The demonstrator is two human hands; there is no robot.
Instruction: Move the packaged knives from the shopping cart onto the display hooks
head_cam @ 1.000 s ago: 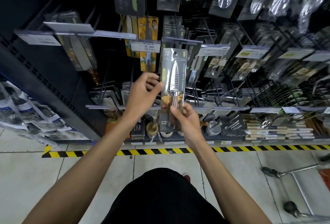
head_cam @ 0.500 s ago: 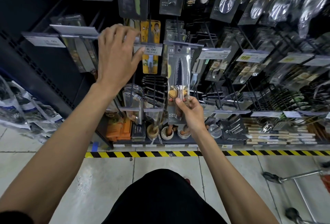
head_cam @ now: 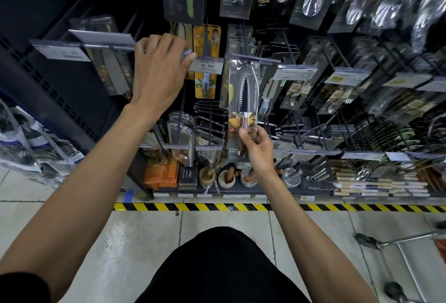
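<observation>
Your right grip (head_cam: pixel 259 150) pinched the packaged knife (head_cam: pixel 243 99) low, so pkg top met the hook (head_cam: pixel 244 41); left grip (head_cam: pixel 156 70) curled over the price-tag rail (head_cam: pixel 108 46), prob. steadying it.

The pack (head_cam: pixel 243 107) is glossy clear plastic over dark matt card; the blade (head_cam: pixel 243 90) inside is shiny serrated metal. The price strip (head_cam: pixel 103 39) is clear, smooth plastic holding a paper tag (head_cam: pixel 206 66). The hooks (head_cam: pixel 336 46) are thin black matt wire. The spoons (head_cam: pixel 313 4) gleam as polished metal under glossy film. The floor (head_cam: pixel 144 242) is pale smooth tile, faintly scuffed. The cart (head_cam: pixel 405 239) frame is bright metal tube.
</observation>
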